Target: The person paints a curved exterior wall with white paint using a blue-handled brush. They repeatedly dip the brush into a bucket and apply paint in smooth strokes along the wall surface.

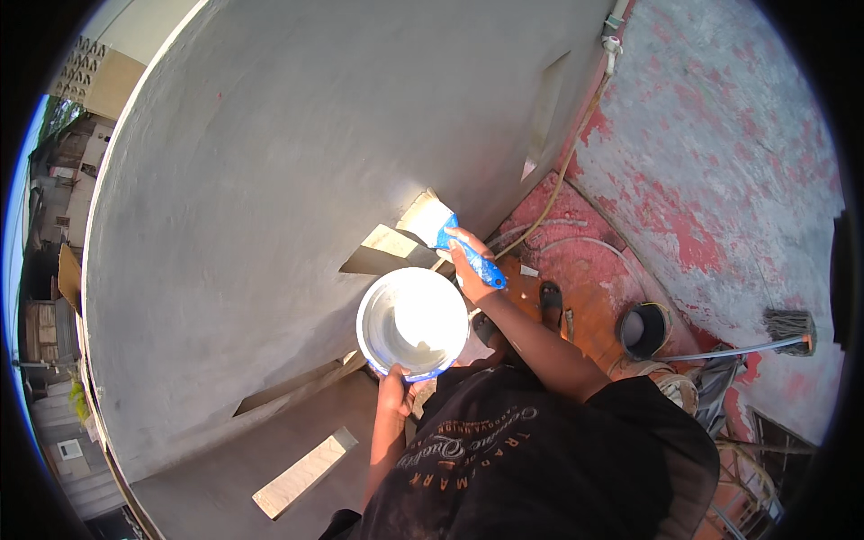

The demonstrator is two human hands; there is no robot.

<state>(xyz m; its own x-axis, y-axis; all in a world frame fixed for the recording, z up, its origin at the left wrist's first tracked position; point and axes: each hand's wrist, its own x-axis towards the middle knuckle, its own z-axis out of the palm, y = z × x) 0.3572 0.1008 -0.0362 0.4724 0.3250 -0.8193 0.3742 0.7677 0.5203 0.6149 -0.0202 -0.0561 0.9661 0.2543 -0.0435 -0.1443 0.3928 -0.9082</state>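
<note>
My right hand [470, 263] is closed round the blue handle of a wide paintbrush [443, 232]. Its pale bristles point up and to the left, at the grey wall [270, 153]; whether they press on it I cannot tell. In my left hand [396, 391] is a white paint bucket [367, 310] with a blue lower edge, gripped at its near side. Bright sunlight falls on the white inside of the bucket, so the paint level is hard to make out. Just behind the bucket and brush, a slanted slot [373, 256] cuts through the wall.
A peeling pink and grey wall [720, 162] rises at right. On the reddish floor stand a black bucket [644, 331] and a paint-stained container [677, 392]. A long-handled brush [790, 331] leans nearby. A hose [565, 171] runs down the corner. Another slot [304, 472] opens at lower left.
</note>
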